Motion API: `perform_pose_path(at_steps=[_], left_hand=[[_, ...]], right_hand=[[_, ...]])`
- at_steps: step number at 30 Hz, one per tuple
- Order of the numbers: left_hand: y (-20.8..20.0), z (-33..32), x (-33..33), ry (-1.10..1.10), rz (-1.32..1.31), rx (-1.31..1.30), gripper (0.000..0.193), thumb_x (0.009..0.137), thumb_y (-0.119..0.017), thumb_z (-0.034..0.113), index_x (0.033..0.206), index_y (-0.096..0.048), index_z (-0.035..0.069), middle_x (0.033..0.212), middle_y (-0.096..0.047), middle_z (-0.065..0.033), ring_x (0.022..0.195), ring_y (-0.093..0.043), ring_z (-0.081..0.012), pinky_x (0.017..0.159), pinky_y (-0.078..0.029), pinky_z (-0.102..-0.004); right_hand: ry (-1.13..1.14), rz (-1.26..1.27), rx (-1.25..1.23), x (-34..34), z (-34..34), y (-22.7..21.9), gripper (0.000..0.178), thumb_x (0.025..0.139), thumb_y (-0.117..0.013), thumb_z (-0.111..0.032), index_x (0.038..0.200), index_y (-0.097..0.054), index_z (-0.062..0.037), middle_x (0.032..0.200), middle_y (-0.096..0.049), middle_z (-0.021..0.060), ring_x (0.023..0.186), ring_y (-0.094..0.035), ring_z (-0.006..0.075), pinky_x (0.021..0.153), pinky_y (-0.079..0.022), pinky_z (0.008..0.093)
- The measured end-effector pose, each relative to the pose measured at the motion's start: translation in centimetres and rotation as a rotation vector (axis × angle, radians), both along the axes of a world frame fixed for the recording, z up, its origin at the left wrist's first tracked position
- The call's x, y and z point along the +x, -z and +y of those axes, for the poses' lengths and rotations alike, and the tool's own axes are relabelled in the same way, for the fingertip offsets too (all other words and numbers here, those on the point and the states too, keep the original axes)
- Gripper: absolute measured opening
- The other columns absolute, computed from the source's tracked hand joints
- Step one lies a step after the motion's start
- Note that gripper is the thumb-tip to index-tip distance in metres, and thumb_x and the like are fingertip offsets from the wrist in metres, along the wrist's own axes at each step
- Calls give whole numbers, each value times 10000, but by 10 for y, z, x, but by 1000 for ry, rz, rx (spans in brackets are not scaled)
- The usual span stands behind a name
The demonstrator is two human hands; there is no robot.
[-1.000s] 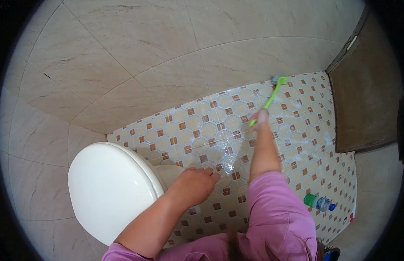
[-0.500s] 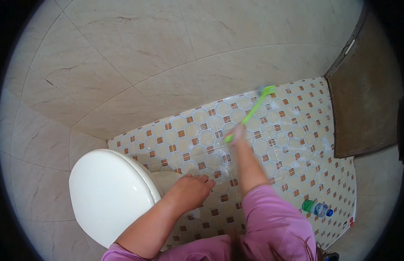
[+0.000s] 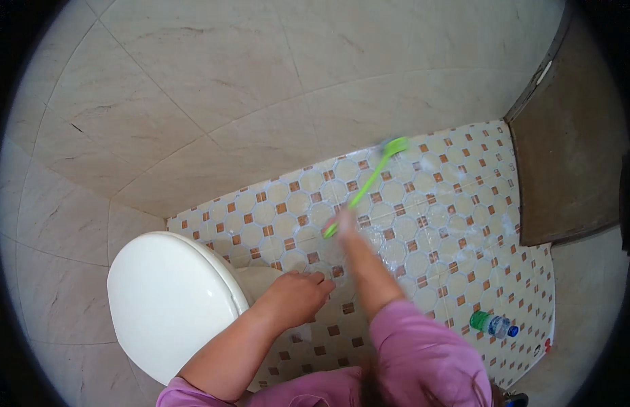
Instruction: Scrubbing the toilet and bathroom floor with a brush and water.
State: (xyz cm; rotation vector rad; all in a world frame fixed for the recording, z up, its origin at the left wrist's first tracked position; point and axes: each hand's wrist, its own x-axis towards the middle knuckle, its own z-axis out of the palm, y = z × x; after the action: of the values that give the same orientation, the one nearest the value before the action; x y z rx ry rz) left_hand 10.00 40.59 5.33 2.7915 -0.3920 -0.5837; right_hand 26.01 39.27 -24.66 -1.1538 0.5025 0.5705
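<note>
My right hand [image 3: 344,222], smeared by motion, is closed round the handle of a bright green long-handled scrub brush [image 3: 370,182]. The brush slants away to the right, and its head meets the wet tiled floor [image 3: 396,254] close to the foot of the far wall. Beside the toilet, my left hand [image 3: 303,298] hangs with fingers loosely curled in. Nothing shows in it, though its palm side is hidden.
A white toilet with its lid down [image 3: 172,305] stands at the left. The tiled wall [image 3: 261,88] runs along the far side. At right are a brown door [image 3: 566,149] and a plastic bottle [image 3: 495,324] with a green label and blue cap, lying on the floor. Suds streak the tiles.
My right hand and the scrub brush have shifted left and slightly toward me, the brush head sliding left along the wall's foot. My left hand has stayed in place.
</note>
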Motion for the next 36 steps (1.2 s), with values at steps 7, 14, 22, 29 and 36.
perform_pose_path(at_steps=[7, 14, 22, 29, 36], left_hand=[[-6, -1, -1, 12, 4, 9, 173, 756, -477, 190, 888, -503, 81, 784, -528, -91, 743, -535, -270, 649, -428, -367], [-2, -3, 3, 5, 11, 0, 167, 734, -493, 171, 867, -501, 71, 771, -524, -97, 748, -535, -271, 666, -425, -369], [-5, 0, -2, -40, -21, 10, 150, 721, -506, 165, 822, -504, 54, 767, -528, -102, 732, -537, -277, 648, -428, -368], [-4, 3, -1, -32, -11, -16, 177, 731, -504, 171, 875, -504, 68, 787, -529, -105, 747, -532, -284, 650, -428, -378], [-11, -4, 1, -37, 3, -17, 223, 741, -505, 188, 942, -505, 92, 814, -530, -100, 777, -527, -291, 665, -429, -389]], right_hand=[[89, -49, -38, 58, -55, -31, 379, 824, -308, -389, 614, -366, -78, 482, -415, 88, 377, -429, 232, 353, -366, 377], [56, 90, 72, -25, 20, -12, 324, 814, -361, -334, 832, -443, -21, 629, -491, 141, 583, -511, 225, 502, -426, 373], [97, 75, -23, 61, -47, 2, 396, 826, -294, -404, 585, -347, -93, 510, -451, 93, 406, -466, 248, 385, -392, 404], [-189, -7, -152, -55, 25, -24, 448, 806, -374, -348, 1003, -443, 49, 652, -521, 151, 577, -533, 289, 517, -439, 386], [141, 66, -68, 37, -64, -41, 426, 834, -279, -425, 552, -345, -112, 422, -307, 29, 343, -338, 186, 336, -326, 330]])
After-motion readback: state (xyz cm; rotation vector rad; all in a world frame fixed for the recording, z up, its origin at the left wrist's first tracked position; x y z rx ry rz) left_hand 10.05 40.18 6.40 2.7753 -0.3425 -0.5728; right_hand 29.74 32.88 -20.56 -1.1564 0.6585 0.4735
